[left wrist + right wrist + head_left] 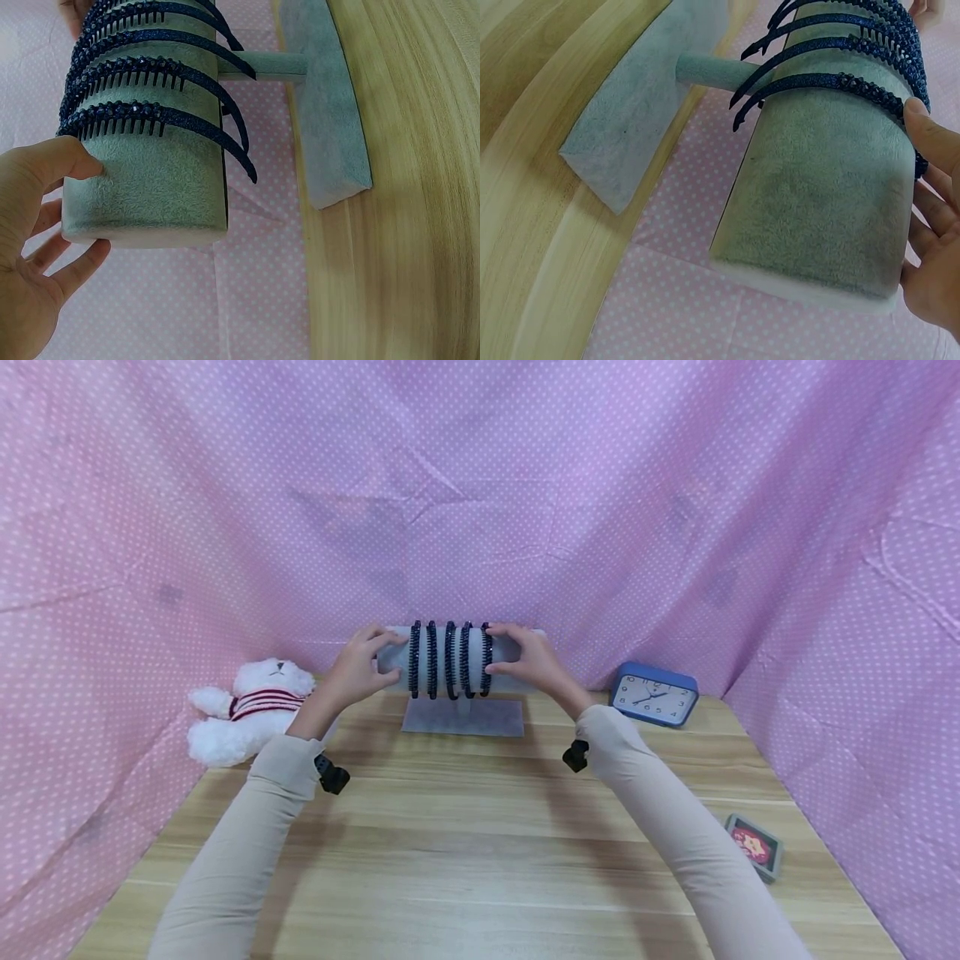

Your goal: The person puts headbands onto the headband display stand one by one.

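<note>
A grey plush headband stand [394, 672] is on the table, its padded cylinder lying sideways on a short post above a flat base [462, 718]. Several dark blue beaded headbands with comb teeth [120, 116] hang over the cylinder, side by side. My left hand [356, 667] grips the cylinder's left end, thumb on one side and fingers around the other, apart from the nearest headband. At the other side, my right hand [531, 658] holds the rightmost headband [810, 84] by its beaded part, thumb against its edge. The right fingers are partly hidden behind the cylinder.
A white plush bear [258, 710] in a striped top sits left, behind the left forearm. To the right stands a blue alarm clock [654, 695]. A small framed picture [756, 847] lies near the wooden table's [450, 860] right edge. Pink dotted cloth [480, 510] surrounds it.
</note>
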Demonstrator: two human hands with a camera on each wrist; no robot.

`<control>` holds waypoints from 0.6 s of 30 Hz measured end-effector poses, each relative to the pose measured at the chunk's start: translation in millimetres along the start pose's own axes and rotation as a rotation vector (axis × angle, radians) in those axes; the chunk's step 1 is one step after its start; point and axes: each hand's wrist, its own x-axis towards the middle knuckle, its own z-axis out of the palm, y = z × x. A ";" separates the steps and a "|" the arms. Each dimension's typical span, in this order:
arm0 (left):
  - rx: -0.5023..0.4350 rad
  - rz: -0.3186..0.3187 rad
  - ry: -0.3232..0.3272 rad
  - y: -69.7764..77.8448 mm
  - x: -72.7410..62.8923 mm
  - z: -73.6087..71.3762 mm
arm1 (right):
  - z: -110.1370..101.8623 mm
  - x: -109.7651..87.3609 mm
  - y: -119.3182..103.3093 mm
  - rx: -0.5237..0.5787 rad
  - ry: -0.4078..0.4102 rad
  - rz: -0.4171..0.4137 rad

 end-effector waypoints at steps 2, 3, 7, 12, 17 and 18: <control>0.001 -0.007 -0.002 0.1 -0.1 -0.1 | 0.5 0.1 -1.3 0.009 -0.005 0.009; 0.002 -0.010 -0.004 0.2 -0.2 -0.1 | 0.8 0.3 -1.6 0.011 -0.007 0.013; 0.002 -0.017 -0.008 0.4 0.3 -0.3 | 1.3 0.5 -2.8 0.013 -0.007 0.013; -0.005 -0.009 -0.003 -0.8 0.4 0.1 | 1.9 0.6 -3.0 0.010 0.002 -0.011; -0.012 -0.003 0.001 -2.7 0.2 1.5 | 2.5 0.5 -1.8 0.021 0.003 -0.008; -0.012 -0.003 0.001 -3.0 0.3 1.7 | 2.5 0.4 -1.7 0.024 0.003 -0.006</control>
